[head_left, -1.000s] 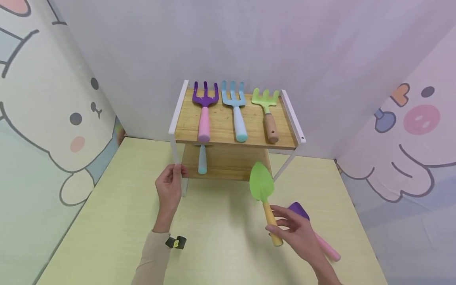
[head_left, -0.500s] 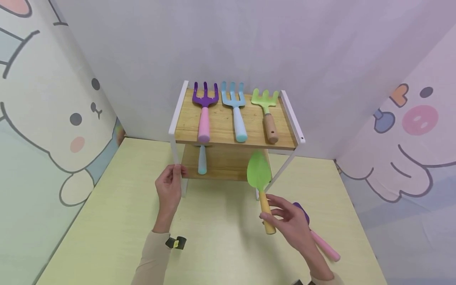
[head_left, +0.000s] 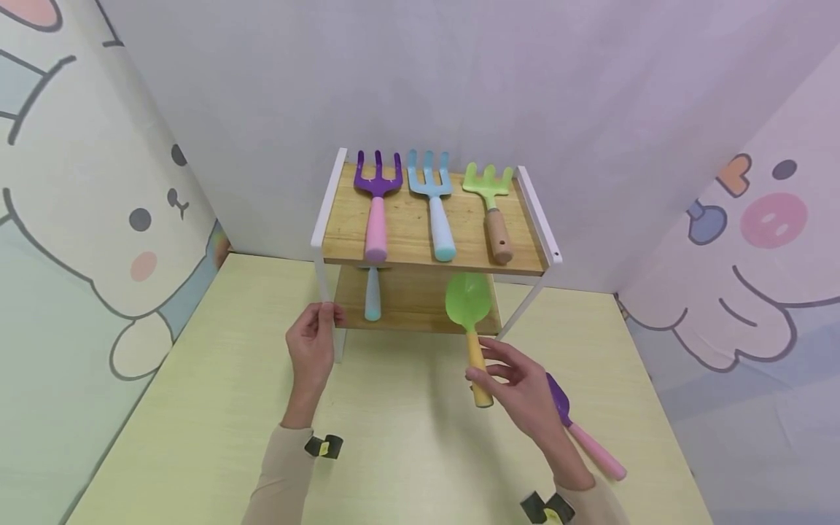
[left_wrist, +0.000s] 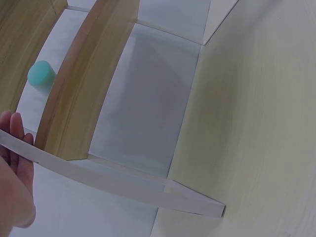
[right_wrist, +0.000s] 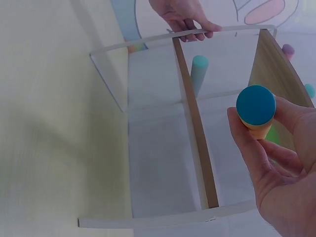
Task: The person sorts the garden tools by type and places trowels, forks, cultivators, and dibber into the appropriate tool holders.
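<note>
My right hand (head_left: pixel 521 390) pinches the yellow handle of a garden trowel (head_left: pixel 469 302) between thumb and fingers. Its green blade points away, overlapping the lower shelf's right part in the head view. From the right wrist, the handle's blue end cap (right_wrist: pixel 256 105) faces the camera. My left hand (head_left: pixel 311 346) holds the front left post (left_wrist: pixel 113 182) of a two-tier wooden rack (head_left: pixel 407 244) with a white frame, at lower-shelf height. A tool with a pale blue handle (head_left: pixel 372 295) lies on the left of that lower shelf; its head is hidden under the upper one.
Three hand forks lie side by side on the upper shelf: purple and pink (head_left: pixel 376 226), light blue (head_left: pixel 441 226), and green with a wooden handle (head_left: pixel 499 233). A purple trowel with a pink handle (head_left: pixel 597 450) lies on the table (head_left: pixel 197 408) at right. Printed curtains stand around.
My right hand has carried the green trowel forward and to the left, its blade now over the lower shelf's front. The left hand stays on the post.
</note>
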Motion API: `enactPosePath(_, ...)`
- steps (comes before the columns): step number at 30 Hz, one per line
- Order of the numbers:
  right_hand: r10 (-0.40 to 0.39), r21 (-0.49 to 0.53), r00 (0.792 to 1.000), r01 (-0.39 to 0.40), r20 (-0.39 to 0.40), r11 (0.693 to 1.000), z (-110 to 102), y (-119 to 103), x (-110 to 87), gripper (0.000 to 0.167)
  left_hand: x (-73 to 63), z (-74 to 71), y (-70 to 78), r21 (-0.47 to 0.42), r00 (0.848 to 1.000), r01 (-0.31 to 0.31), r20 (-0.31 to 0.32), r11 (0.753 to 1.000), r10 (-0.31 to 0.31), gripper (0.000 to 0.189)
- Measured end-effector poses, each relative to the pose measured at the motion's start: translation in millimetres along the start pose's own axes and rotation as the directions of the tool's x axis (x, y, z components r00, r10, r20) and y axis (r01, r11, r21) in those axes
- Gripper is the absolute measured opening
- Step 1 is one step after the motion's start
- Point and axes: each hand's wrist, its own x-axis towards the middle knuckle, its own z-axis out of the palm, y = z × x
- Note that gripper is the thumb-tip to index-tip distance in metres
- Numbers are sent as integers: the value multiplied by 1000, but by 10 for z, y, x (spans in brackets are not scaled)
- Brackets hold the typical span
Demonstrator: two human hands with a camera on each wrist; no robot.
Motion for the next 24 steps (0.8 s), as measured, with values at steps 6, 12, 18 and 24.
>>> enactPosePath(6, -34, -30, 999, 34, -3, 999, 34, 4, 117, 49, -1, -3, -14, 9, 1000, -1, -5, 1000, 1, 25)
enactPosePath(12, -59, -41, 998, 58, -2, 997, 56, -5, 242, 46, -2, -7, -20, 18, 1000, 3, -8, 1000, -3, 25)
enactPosePath(18, -65, -56, 997, 64, -31, 996, 95, -43, 368, 44, -6, -14, -13, 5, 1000, 3, -4, 1000, -3, 25)
enactPosePath(24, -37, -67, 998, 33, -51, 997, 151, -62, 502, 45, -6, -13, -11, 9, 1000, -6, 7, 1000, 6, 26)
